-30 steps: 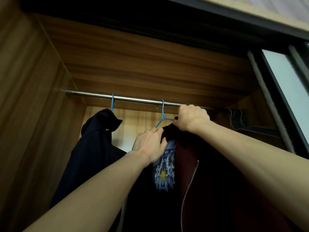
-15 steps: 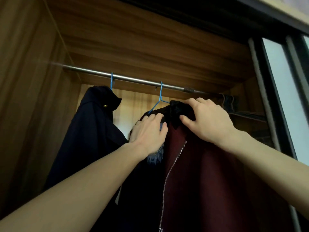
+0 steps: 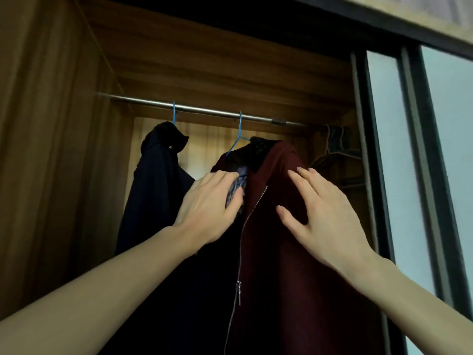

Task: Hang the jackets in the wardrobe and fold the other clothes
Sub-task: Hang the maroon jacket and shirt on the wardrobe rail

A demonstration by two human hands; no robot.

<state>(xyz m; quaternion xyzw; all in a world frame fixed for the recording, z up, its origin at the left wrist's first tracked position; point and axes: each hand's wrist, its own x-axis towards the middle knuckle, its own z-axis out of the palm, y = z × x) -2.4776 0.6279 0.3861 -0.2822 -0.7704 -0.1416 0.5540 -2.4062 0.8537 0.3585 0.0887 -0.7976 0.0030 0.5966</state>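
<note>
A dark maroon zip-front jacket (image 3: 276, 226) hangs on a blue wire hanger (image 3: 239, 135) from the steel wardrobe rail (image 3: 204, 110); its hem is cut off below. The left hand (image 3: 207, 213) lies with fingers together on its dark left panel, fingertips hidden behind the patterned lining (image 3: 236, 190). The right hand (image 3: 325, 216), fingers spread, rests flat on its right shoulder. A navy coat (image 3: 153, 196) hangs to the left of the jacket.

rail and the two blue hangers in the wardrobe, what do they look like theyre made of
Rail: looks like bare metal, steel or chrome; a grey tube with a bright streak along it and a joint collar.

Blue hangers and: thin bent wire, probably metal under a blue plastic coat; the hooks are very slim and evenly coloured. Solid plastic cannot be ruled out.
</note>
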